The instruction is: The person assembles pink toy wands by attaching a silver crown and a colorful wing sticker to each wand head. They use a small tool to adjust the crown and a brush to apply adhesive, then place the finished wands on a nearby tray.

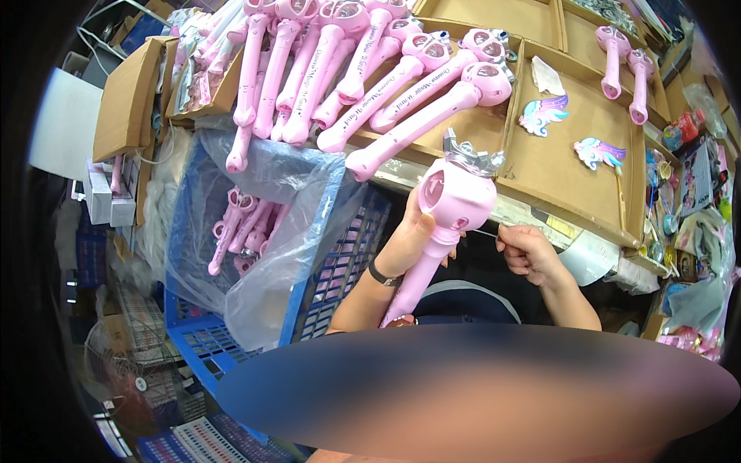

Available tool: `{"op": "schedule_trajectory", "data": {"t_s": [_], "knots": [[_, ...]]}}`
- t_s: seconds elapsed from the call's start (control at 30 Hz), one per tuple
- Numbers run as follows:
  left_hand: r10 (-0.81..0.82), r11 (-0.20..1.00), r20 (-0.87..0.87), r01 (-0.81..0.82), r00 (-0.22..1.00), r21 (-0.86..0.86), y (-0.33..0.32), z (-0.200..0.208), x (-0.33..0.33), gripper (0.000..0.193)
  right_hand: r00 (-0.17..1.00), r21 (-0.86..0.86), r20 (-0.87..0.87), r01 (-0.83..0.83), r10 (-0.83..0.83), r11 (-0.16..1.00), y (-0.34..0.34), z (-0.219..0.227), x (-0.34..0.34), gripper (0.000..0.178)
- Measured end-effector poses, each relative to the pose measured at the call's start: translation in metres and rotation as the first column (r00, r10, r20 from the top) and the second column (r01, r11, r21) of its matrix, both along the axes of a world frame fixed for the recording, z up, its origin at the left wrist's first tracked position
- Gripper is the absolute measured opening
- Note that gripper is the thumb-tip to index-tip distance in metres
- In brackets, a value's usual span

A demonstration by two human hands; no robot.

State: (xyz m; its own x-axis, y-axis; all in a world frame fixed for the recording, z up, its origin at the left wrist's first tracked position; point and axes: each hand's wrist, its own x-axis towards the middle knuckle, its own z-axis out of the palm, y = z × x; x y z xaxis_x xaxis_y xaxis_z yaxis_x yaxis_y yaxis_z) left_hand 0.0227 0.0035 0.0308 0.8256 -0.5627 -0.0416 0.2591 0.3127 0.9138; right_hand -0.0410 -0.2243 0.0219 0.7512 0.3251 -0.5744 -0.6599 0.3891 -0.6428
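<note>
My left hand is wrapped round the neck of a large pink toy wand, just under its round head. A silver crown tops this wand, and its handle slants down toward me. To the right of the wand, my right hand is closed in a pinch. A thin pale line shows between its fingertips and the wand; I cannot make out what it is. Several more pink wands lie in a row beyond my hands, across the edge of the cardboard trays.
On the left stands a blue plastic crate lined with clear plastic, with wands inside. The cardboard tray ahead holds two winged unicorn pieces and a thin brush. Two more wands lie far right.
</note>
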Motion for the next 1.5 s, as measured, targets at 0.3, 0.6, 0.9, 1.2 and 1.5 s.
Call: {"op": "schedule_trajectory", "data": {"t_s": [0.3, 0.6, 0.9, 1.2, 1.5], "knots": [[-0.096, 0.989, -0.134, 0.079, 0.986, -0.124, 0.004, -0.007, 0.009, 0.089, 0.462, -0.518, 0.846, 0.597, 0.264, 0.612, 0.017, -0.007, -0.007, 0.011], [-0.061, 0.995, -0.092, 0.054, 0.994, -0.081, 0.002, -0.005, 0.006, 0.087, 0.970, -0.034, 0.215, 0.125, -0.115, 0.992, 0.003, -0.012, 0.002, 0.023], [-0.036, 0.998, -0.086, 0.032, 0.996, -0.047, 0.001, -0.005, 0.005, 0.084, 0.966, -0.179, 0.247, 0.119, -0.073, 0.977, 0.007, -0.009, -0.001, 0.018], [-0.026, 0.988, -0.073, 0.036, 0.997, 0.147, 0.014, -0.005, -0.005, 0.070, 0.606, -0.565, 0.771, 0.510, 0.196, 0.648, 0.015, 0.003, -0.010, 0.010], [-0.032, 0.912, 0.426, -0.148, 0.904, 0.383, 0.024, -0.022, -0.013, 0.084, 0.762, -0.730, 0.570, 0.298, 0.307, 0.616, 0.010, 0.029, -0.015, 0.014]]}}
